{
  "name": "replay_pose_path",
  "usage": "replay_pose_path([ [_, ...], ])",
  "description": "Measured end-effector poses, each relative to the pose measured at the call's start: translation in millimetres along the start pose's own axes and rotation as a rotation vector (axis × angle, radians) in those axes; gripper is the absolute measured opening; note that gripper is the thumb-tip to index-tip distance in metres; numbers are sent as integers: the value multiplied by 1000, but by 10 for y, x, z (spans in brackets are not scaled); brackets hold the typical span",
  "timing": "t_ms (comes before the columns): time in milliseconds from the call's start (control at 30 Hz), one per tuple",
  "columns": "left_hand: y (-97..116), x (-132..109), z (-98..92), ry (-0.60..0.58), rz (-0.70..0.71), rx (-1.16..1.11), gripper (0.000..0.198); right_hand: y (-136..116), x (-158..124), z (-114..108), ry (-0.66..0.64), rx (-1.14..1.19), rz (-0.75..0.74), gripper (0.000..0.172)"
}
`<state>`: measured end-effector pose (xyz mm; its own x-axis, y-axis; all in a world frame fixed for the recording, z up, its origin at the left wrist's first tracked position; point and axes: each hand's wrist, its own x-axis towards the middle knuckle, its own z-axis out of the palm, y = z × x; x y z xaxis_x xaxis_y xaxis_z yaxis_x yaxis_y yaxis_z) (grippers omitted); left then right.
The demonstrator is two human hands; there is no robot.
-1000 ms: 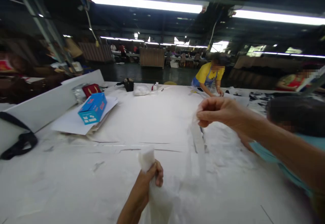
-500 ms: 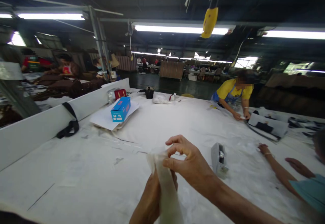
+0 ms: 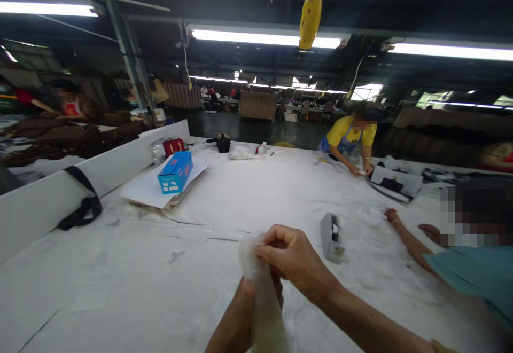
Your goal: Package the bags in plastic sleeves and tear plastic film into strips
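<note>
Left of the grey tape dispenser (image 3: pixel 332 237) and nearer the person, a pale strip (image 3: pixel 266 302) is held above the worktop (image 3: pixel 264 198), lengthwise away from them. The right hand (image 3: pixel 294 259), closer to the dispenser, pinches its far end; the left hand's (image 3: pixel 238 315) grip clasps it lower.

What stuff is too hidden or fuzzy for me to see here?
All in the head view:
- Most of the left hand's fingers: hidden behind the pale strip and right hand.
- The strip's lower end: cut off by the bottom edge.
- The strip's top: blurred.
- Inside the blue box: hidden by its walls.
- The yellow-shirted co-worker's small white piece: too small to identify.
</note>
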<state>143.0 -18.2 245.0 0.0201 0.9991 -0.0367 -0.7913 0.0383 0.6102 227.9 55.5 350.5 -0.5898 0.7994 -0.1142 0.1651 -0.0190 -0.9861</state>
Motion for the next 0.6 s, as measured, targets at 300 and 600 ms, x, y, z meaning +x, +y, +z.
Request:
replay_pose_path([
  [300, 54, 121, 151, 130, -68, 361, 46, 137, 1, -154, -6, 165, 20, 17],
  [600, 922, 134, 425, 182, 285, 220, 32, 644, 20, -72, -488, 44, -82, 81],
])
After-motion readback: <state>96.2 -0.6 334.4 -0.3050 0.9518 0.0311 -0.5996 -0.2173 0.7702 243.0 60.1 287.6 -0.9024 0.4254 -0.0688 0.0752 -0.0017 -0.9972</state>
